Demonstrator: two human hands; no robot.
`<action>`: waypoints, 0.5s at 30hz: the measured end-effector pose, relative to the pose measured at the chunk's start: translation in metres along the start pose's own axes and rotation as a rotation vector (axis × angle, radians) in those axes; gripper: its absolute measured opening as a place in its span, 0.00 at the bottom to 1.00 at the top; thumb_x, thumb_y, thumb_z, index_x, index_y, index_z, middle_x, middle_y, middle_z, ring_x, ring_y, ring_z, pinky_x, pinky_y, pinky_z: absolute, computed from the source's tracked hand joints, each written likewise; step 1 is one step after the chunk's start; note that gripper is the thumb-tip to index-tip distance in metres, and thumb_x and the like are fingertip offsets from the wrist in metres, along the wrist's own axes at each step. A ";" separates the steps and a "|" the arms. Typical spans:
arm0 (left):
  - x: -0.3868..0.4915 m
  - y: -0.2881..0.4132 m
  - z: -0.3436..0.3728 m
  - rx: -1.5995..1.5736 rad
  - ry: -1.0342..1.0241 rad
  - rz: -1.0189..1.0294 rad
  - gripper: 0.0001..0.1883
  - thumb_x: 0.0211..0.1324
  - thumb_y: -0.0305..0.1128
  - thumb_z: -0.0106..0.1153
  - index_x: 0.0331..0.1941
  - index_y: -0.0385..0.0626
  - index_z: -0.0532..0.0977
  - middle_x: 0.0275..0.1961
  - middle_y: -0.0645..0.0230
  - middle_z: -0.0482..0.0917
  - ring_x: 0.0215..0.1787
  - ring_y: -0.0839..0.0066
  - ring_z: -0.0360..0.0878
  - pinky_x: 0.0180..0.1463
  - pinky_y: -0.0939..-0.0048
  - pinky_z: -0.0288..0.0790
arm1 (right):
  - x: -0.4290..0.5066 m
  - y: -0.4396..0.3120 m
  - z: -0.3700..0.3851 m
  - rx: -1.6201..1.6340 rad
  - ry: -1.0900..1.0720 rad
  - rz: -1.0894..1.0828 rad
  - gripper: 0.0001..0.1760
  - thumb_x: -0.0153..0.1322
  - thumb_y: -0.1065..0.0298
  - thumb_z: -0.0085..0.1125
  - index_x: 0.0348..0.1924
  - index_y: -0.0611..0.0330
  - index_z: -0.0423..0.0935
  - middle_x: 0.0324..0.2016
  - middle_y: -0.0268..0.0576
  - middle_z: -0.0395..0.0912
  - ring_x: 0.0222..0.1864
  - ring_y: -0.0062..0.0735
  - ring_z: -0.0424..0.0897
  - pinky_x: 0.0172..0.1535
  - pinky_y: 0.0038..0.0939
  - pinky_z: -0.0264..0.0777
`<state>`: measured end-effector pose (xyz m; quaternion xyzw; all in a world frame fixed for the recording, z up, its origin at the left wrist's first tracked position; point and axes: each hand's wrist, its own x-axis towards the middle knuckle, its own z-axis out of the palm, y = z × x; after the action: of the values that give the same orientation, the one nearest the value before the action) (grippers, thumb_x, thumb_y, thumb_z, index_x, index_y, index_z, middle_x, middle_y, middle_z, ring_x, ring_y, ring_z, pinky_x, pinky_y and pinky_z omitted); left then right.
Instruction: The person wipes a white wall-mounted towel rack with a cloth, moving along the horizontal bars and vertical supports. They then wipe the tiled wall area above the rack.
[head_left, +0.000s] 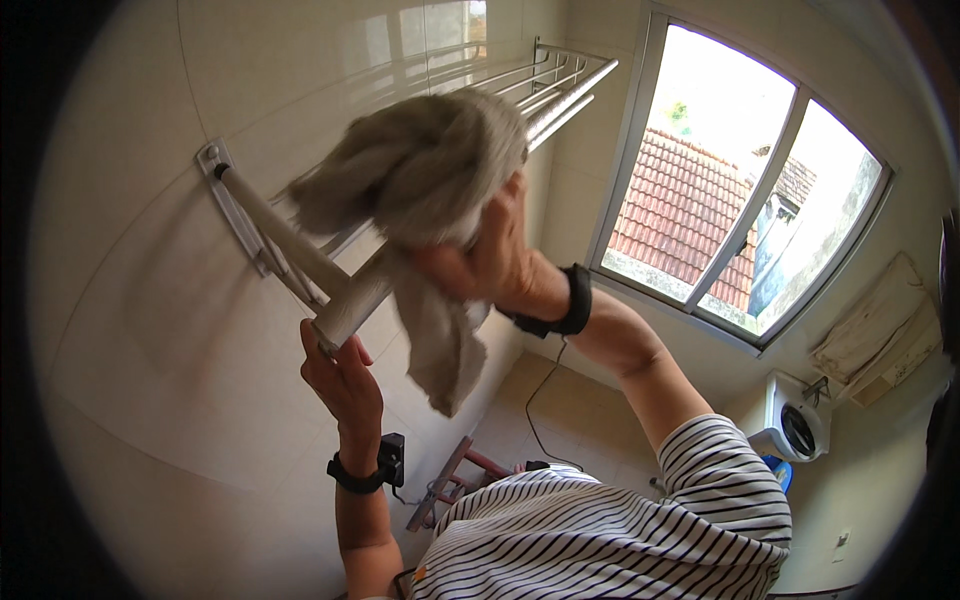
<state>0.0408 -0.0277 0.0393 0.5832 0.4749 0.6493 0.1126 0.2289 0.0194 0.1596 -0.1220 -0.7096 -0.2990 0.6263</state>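
Note:
My right hand grips a bunched grey-beige cloth, which lies over the bars of a wall-mounted metal towel rack. The cloth and the fingers are slightly blurred. A loose end of the cloth hangs down below the rack's front tube. At the near end of that tube, my left hand holds on from below, fingers around its tip. The cloth hides the middle of the rack. Both of my wrists wear black bands, the left one with a small black box attached.
A bracket fixes the rack to the tiled wall. Beyond the far end is a sliding window. A white washbasin stands at right, near a hanging cloth. A reddish wooden stool and a thin cable are below.

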 end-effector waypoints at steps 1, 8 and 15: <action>-0.001 -0.002 -0.001 -0.014 -0.012 0.101 0.13 0.66 0.39 0.45 0.39 0.40 0.66 0.23 0.63 0.75 0.24 0.71 0.75 0.29 0.72 0.66 | 0.001 -0.014 0.006 0.136 0.055 0.035 0.30 0.60 0.43 0.58 0.41 0.62 0.77 0.32 0.47 0.79 0.34 0.41 0.76 0.44 0.40 0.61; -0.009 -0.009 -0.008 -0.048 -0.001 0.188 0.21 0.66 0.44 0.46 0.53 0.39 0.66 0.42 0.56 0.79 0.42 0.67 0.79 0.44 0.68 0.70 | 0.006 -0.059 0.023 0.214 0.061 0.009 0.33 0.49 0.46 0.68 0.39 0.60 0.72 0.29 0.44 0.70 0.31 0.40 0.71 0.41 0.41 0.55; -0.022 -0.009 -0.016 -0.022 0.098 0.080 0.22 0.67 0.44 0.46 0.55 0.39 0.64 0.46 0.57 0.76 0.45 0.68 0.77 0.47 0.67 0.68 | 0.005 -0.043 0.025 0.283 0.104 -0.103 0.21 0.48 0.57 0.64 0.25 0.54 0.64 0.21 0.37 0.61 0.24 0.36 0.65 0.33 0.38 0.54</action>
<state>0.0298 -0.0463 0.0203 0.5679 0.4489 0.6864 0.0697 0.1841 -0.0008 0.1515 0.0199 -0.7165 -0.2337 0.6569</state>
